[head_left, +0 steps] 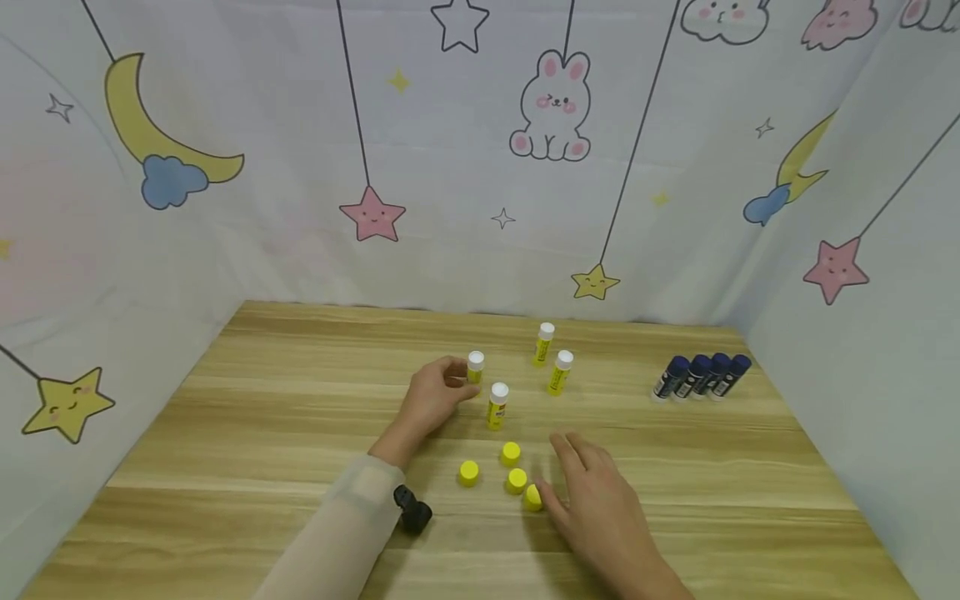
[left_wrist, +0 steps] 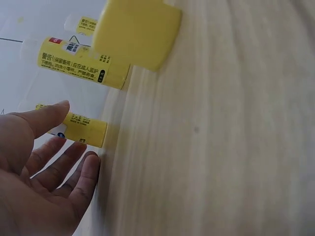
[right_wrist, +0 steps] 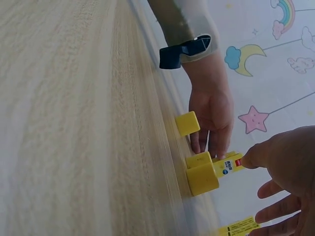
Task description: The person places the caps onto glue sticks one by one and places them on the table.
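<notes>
My left hand is at a yellow glue stick with a white top, standing upright. In the left wrist view, the thumb and loosely bent fingers lie about that glue stick without a visible pinch. A second glue stick stands just in front of it to the right. My right hand hovers low over the table, fingers extended and nothing held. Its thumb is beside a yellow cap; whether they touch I cannot tell. Other yellow caps lie close by.
Two more yellow glue sticks stand farther back, right of centre. A row of dark blue-capped sticks is at the right side of the wooden table. Behind it hangs a patterned white cloth.
</notes>
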Demonstrator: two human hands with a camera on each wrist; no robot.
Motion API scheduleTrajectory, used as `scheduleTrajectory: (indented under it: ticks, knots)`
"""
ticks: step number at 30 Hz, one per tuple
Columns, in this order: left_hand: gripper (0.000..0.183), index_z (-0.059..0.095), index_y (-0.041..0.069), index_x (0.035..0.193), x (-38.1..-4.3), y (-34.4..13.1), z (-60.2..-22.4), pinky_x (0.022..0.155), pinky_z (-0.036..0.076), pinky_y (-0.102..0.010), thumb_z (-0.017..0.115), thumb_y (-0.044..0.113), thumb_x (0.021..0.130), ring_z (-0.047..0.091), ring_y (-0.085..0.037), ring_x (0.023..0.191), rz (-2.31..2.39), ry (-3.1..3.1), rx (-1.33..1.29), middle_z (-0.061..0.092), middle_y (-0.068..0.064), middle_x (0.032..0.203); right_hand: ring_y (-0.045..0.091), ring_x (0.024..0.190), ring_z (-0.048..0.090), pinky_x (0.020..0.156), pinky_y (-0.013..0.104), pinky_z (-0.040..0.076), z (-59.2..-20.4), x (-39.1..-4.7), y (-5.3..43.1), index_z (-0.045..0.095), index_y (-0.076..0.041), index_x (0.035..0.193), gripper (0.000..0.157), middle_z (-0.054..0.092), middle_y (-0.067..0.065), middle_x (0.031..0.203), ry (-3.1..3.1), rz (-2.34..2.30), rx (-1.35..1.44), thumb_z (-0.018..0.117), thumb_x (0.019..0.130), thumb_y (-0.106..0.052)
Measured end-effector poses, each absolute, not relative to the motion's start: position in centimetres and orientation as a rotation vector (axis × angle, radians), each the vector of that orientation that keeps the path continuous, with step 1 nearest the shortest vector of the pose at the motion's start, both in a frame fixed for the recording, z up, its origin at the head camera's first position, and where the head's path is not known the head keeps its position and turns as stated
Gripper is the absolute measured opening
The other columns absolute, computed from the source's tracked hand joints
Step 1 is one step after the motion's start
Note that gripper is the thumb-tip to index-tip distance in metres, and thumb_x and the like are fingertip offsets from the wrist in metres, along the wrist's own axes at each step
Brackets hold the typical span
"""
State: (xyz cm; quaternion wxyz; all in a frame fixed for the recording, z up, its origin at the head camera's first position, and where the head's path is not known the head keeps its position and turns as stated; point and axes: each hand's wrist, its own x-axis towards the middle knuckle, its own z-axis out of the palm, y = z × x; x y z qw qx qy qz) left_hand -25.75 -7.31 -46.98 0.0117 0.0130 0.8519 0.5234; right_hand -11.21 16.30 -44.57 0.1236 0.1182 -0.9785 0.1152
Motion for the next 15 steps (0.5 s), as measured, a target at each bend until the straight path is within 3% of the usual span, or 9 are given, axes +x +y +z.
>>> scheduleTrajectory:
  ticks: [15]
  knots:
    - [0.037, 0.069, 0.011, 0.122, -26.65, -6.89, -47.30, 0.100, 0.053, -0.043, 0.082, 0.018, 0.088, 0.067, -0.025, 0.113, 1.674, 2.669, 0.059, 0.071, -0.006, 0.120, 0.034, 0.124, 0.058, 0.098, 0.052, 0.053, -45.01, -11.11, 16.04, 0.058, -0.008, 0.140, 0.059, 0.060, 0.015, 0.138, -2.873, 0.330, 0.356, 0.071, 0.094, -0.043]
